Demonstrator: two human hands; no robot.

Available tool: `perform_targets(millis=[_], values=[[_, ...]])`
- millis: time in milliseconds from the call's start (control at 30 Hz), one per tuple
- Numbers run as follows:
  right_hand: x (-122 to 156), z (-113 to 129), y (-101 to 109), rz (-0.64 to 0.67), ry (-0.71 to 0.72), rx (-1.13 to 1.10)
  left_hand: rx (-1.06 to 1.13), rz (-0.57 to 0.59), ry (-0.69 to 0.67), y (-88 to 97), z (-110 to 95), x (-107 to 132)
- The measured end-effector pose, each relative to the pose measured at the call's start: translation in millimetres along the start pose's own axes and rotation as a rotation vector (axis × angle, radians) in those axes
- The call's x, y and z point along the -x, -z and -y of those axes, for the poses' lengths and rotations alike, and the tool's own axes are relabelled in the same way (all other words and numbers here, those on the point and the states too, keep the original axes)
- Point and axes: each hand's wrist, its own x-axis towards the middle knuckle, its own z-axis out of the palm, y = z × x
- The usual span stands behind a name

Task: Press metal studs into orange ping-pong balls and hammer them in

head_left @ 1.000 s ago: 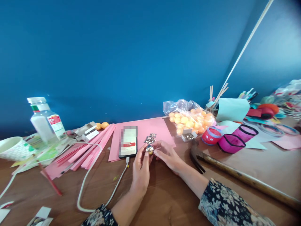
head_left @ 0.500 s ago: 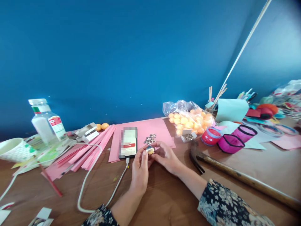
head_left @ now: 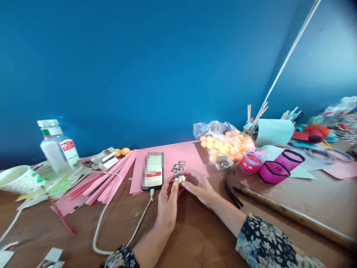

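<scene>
Between my fingertips is an orange ping-pong ball (head_left: pixel 180 179), partly covered with small shiny silver pieces that look like thumbtacks. My left hand (head_left: pixel 169 199) pinches it from the left with the thumb in front. From the right, my right hand (head_left: pixel 199 187) grips it with thumb and forefinger. Just beyond the fingers a small heap of silver thumbtacks (head_left: pixel 178 166) lies on pink paper (head_left: pixel 189 152). My hands hide the lower side of the ball, and I cannot make out any single tack in the fingers.
A phone (head_left: pixel 153 171) on a white cable (head_left: pixel 100 219) lies left of my hands. To the right are a hammer (head_left: pixel 279 204), an open box of tacks (head_left: pixel 224 163) and a bag of orange balls (head_left: pixel 223 145). A glass bottle (head_left: pixel 57 149) stands far left.
The ball has turned slightly between my fingers, showing more silver on its near face. Both hands stay in nearly the same place, and the view has shifted a little.
</scene>
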Motion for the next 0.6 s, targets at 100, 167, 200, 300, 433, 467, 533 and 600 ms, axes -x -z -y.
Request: perform_targets(millis=[100, 167, 200, 300, 433, 467, 533, 600], values=[[0.7, 2.2, 0.3, 0.033, -0.011, -0.039, 0.030, 0.019, 0.017, -0.2, -0.9, 1.1], [1.1, 0.0, 1.9, 0.059, -0.010, -0.044, 0.033, 0.027, 0.024, 0.0, -0.8, 1.2], [1.2, -1.9, 2.9, 0.070, -0.010, -0.041, 0.034, 0.028, 0.022, 0.1, -0.5, 1.1], [1.0, -6.7, 5.1, 0.096, -0.013, -0.038, 0.049, 0.030, 0.011, 0.1, 0.5, 0.8], [1.7, -4.1, 4.0, 0.096, -0.011, -0.086, 0.057, 0.038, 0.012, -0.4, 0.3, 0.7], [1.9, -2.1, 3.5, 0.101, -0.008, -0.096, 0.053, 0.041, 0.013, -0.4, 0.0, 0.6], [1.6, 1.2, 3.8, 0.099, -0.012, -0.091, 0.016, 0.042, 0.012, -0.4, -0.9, 0.8], [-0.7, 1.6, 6.8, 0.032, -0.020, -0.044, -0.082, 0.026, 0.002, -0.7, -2.1, 1.9]])
